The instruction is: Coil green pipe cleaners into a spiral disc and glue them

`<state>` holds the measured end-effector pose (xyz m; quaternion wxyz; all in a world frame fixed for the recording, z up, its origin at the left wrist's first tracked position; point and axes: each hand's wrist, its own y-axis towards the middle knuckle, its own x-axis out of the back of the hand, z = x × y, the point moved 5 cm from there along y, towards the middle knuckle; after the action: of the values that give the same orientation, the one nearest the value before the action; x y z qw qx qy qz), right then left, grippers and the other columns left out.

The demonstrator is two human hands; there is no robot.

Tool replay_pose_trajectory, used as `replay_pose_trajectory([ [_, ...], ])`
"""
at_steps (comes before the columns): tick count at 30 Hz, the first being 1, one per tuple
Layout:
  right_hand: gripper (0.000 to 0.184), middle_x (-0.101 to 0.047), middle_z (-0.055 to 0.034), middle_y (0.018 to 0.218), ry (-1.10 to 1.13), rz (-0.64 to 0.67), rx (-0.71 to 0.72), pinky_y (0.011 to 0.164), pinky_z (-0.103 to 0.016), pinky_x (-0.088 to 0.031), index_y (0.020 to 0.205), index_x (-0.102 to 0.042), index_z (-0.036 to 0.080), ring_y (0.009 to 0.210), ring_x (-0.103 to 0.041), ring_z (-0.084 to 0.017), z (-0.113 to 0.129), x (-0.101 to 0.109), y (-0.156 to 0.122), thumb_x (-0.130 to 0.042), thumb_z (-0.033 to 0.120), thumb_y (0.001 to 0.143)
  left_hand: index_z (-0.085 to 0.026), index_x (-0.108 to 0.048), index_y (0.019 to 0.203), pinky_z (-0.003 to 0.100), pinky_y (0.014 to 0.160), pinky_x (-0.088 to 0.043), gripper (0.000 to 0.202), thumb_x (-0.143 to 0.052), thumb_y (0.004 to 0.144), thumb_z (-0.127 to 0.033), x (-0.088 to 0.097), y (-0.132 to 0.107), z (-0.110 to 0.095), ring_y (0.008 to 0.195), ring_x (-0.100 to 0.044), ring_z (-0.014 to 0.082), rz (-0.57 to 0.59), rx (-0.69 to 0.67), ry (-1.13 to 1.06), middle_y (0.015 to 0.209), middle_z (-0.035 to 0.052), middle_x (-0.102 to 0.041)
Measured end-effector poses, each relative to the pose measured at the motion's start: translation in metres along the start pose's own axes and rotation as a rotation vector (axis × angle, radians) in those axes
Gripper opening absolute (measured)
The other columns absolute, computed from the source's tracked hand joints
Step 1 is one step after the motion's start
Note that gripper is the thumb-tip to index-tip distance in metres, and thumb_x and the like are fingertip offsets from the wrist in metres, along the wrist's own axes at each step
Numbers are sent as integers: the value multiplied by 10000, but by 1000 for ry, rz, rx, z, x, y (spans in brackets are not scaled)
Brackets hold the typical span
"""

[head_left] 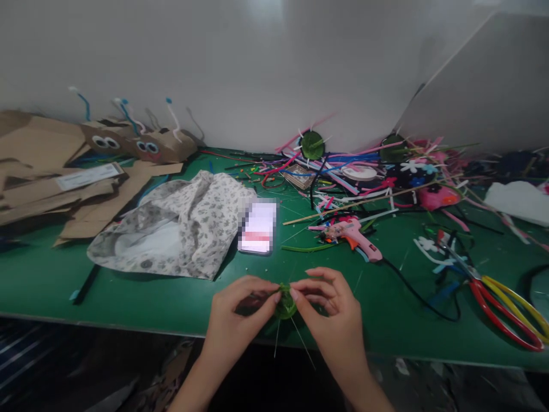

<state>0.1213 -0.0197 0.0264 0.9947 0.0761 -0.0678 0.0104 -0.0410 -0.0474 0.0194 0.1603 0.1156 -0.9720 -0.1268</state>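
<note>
The left hand [244, 309] and the right hand [334, 315] cover with their fingers [302, 304] a part of the green piece [287, 310], so its full form cannot be told; how the two thin wires [303, 343] join it is also unclear. The screen of the phone [259, 229] is blurred into squares. On the white label [89, 176] the print is too small for reading. The left edge cuts the cardboard [38, 137], the right edge cuts the white sheet [514, 203], and both forearms leave at the bottom. Below the tabletop [163, 303], the things are dark and blurred.
</note>
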Motion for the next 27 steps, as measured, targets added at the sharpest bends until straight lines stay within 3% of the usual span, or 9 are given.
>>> replay_pose_trajectory([
  [12,229,-736,-8,791,30,-21,45,666,-212,-582,971,-548,227,755,-714,-142,4,13,-11,-679,209,783,-188,-733,797,181,555,-573,54,-704,752,-183,-10,-4,-10,649,-683,135,37,-13,-12,751,27,-698],
  [17,312,-729,-39,900,-19,101,181,730,-282,-592,1025,-562,225,800,-707,-171,11,30,3,-711,244,752,-193,-734,754,174,536,-566,38,-698,749,-182,-9,-3,-11,630,-686,143,6,-62,6,712,25,-700],
  [19,284,-715,-47,947,-129,80,241,773,-307,-579,1013,-573,226,852,-694,-182,11,50,22,-698,282,764,-200,-734,746,171,534,-568,33,-702,749,-194,-6,-3,-8,643,-694,151,-5,-80,28,720,26,-708],
  [22,228,-679,-66,1013,-487,-90,275,826,-345,-535,994,-583,218,920,-659,-208,2,87,62,-637,309,792,-211,-733,743,164,539,-573,16,-719,735,-212,1,-2,0,643,-700,152,-23,-118,84,728,20,-716],
  [25,204,-663,-68,977,-907,-43,205,752,-359,-501,971,-568,212,900,-638,-245,-17,106,97,-595,269,776,-213,-737,761,166,547,-579,38,-726,731,-234,11,0,9,652,-710,164,-24,-127,139,755,24,-729],
  [27,135,-663,-56,907,-986,-3,184,681,-339,-478,890,-557,215,837,-636,-249,-26,110,109,-592,270,772,-216,-739,751,167,559,-583,46,-737,720,-250,19,1,13,639,-712,165,-39,-146,162,746,20,-731],
])
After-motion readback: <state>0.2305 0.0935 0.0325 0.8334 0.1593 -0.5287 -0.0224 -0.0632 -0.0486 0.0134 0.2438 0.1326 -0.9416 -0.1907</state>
